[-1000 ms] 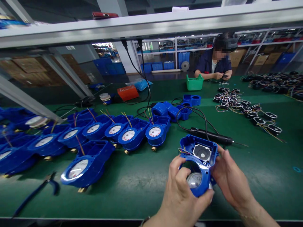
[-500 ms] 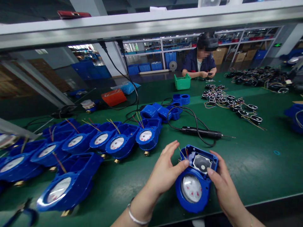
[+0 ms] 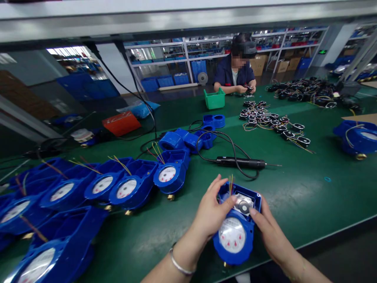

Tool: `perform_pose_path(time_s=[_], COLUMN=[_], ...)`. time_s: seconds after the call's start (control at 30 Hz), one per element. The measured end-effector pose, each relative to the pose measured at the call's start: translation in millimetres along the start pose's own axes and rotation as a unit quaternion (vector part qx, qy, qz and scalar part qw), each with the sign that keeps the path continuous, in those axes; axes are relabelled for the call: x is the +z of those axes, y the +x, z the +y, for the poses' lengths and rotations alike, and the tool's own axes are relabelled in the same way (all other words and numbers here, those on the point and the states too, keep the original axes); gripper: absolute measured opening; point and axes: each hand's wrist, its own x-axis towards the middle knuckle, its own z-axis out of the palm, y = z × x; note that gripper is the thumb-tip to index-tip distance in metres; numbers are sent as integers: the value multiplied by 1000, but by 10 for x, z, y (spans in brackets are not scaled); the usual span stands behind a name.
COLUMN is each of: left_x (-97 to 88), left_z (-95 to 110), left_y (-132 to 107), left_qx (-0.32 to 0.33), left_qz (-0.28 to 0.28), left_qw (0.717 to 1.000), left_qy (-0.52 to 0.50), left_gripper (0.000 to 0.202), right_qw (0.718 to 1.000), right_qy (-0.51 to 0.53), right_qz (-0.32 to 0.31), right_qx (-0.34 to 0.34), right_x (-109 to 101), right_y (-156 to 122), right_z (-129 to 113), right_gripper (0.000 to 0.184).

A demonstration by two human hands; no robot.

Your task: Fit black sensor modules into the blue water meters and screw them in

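Note:
A blue water meter (image 3: 249, 239) with a round white dial sits at the bench's front edge between my hands. In its upper box lies a silver-and-black module (image 3: 244, 205), and thin coloured wires (image 3: 231, 186) stand up beside it. My left hand (image 3: 210, 208) grips the box's left side, its thumb reaching over the rim to the module's edge. Around the right side of the box, my right hand (image 3: 269, 226) is closed, with the thumb at the module's lower right corner. Parts of the fingers are hidden behind the housing.
Several blue meters (image 3: 134, 196) with upright wires fill the left side. A corded black electric screwdriver (image 3: 241, 162) lies beyond my hands. Wired modules (image 3: 275, 122) are spread farther back, near a green bin (image 3: 214, 99). Across the bench, a person (image 3: 235, 72) handles a small part.
The view has turned a little to the right, so the bench items appear farther left. The meter stays between my hands, and my left thumb has moved over toward the module.

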Motion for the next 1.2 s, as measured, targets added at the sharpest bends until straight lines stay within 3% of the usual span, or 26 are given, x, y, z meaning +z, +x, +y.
perform_pose_path(time_s=[0.07, 0.17, 0.4, 0.6, 0.7, 0.77, 0.83, 0.9, 0.93, 1.0, 1.07, 1.13, 1.2], left_x=[20, 18, -20, 103, 100, 33, -69, -168, -205, -238, -217, -164, -101], left_z=[-10, -17, 41, -48, -97, -92, -57, -11, 9, 32, 19, -32, -109], left_y=[17, -12, -136, -225, -261, -277, -290, -299, -301, -298, -288, -274, -260], left_qx=[-1, -11, 26, -19, -24, -17, 8, 35, 45, 52, 52, 44, 29], left_qz=[30, 57, 7, 118, 141, 114, 68, 44, 41, 50, 72, 109, 152], left_qw=[1000, 998, 999, 991, 987, 992, 998, 996, 994, 992, 993, 992, 988], left_qy=[-10, -30, 19, -66, -78, -54, 1, 63, 86, 100, 82, 47, -7], left_gripper=[41, 37, 28, 34, 34, 35, 33, 30, 30, 30, 31, 31, 33], right_qw=[999, 998, 996, 985, 989, 993, 996, 990, 974, 916, 846, 795, 769], right_qy=[34, 37, 49, 126, 105, 73, -2, -132, -210, -358, -455, -496, -508], right_qz=[-31, -39, -45, -54, -46, -54, -64, -55, -47, -65, -146, -239, -299], right_qx=[24, 27, 66, 100, 91, 81, 54, -16, -67, -170, -236, -254, -248], right_x=[19, 40, 70, 111, 139, 127, 79, 22, 5, 17, 98, 216, 322], right_y=[18, 82, 199, 223, 241, 255, 270, 285, 292, 311, 346, 401, 465], right_z=[-66, -130, -168, -304, -331, -313, -298, -338, -390, -558, -766, -948, -1062], right_gripper=[52, 51, 50, 50, 43, 40, 39, 40, 41, 38, 33, 24, 17])
